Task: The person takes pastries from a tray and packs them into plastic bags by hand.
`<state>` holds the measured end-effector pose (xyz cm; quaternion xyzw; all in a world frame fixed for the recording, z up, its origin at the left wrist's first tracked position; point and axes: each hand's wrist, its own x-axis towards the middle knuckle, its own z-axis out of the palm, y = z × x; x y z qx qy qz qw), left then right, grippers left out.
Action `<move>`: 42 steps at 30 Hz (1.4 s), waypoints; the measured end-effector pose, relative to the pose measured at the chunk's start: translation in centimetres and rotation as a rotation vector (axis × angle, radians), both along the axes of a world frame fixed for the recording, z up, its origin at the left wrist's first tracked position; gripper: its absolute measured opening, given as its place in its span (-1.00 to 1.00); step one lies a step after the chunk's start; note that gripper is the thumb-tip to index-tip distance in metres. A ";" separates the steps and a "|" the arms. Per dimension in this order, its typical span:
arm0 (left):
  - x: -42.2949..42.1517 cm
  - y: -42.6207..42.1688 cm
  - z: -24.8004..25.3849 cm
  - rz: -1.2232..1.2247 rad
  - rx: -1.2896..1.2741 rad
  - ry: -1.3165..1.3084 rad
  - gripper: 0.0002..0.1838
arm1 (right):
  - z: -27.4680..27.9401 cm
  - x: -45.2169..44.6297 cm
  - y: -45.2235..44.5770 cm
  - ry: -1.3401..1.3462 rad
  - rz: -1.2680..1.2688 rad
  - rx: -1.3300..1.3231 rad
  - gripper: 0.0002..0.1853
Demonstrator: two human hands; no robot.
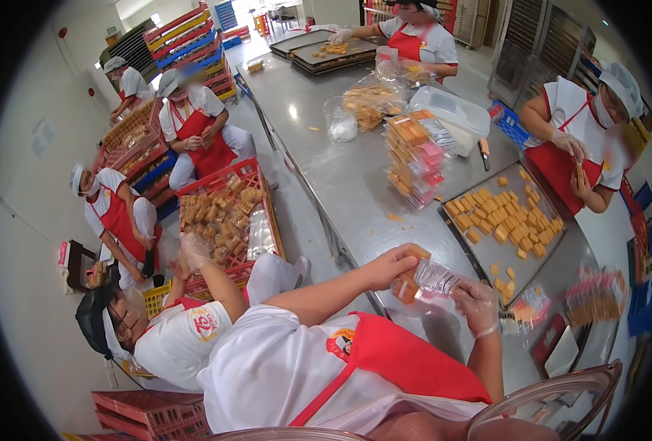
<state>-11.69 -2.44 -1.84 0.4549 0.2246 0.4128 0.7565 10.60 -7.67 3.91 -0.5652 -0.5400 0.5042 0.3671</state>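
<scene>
Packet (436, 276) runs lengthwise between the hands: left hand (390, 267) grips one end with a biscuit (417, 251), gloved right hand (478, 306) seemingly pinches the other.

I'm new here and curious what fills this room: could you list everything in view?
Long grey metal table: one, centre
Dark metal tray: one, table's right
Small golden biscuits: many, on that tray
Dark flat trays: stack, table's far end
Pink-labelled clear packets: pile, mid-table
Clear plastic tub: one, beside pile
Orange-and-black handled tool: one, near tub
Red plastic crate: one, packed goods inside, left of table
Red, yellow, blue crates: stacked, back left
Co-workers, white tops: six, around
Clear printed packet: one, between hands
Left hand: one, at packet
Right hand: one, clear-gloved, at packet
Background clutter: too small to tell
</scene>
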 end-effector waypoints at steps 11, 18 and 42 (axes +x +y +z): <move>-0.6 0.3 -0.3 -0.104 -0.003 0.084 -0.49 | -1.4 0.8 -0.6 -0.312 0.403 0.111 -0.71; 0.9 -0.9 -0.2 -0.079 0.032 0.207 -0.41 | -3.5 0.2 -1.5 -0.096 0.349 -0.061 -0.65; 1.1 -0.5 0.9 -0.057 0.090 0.214 -0.60 | -3.6 -1.8 -1.5 -0.122 0.390 0.264 -0.57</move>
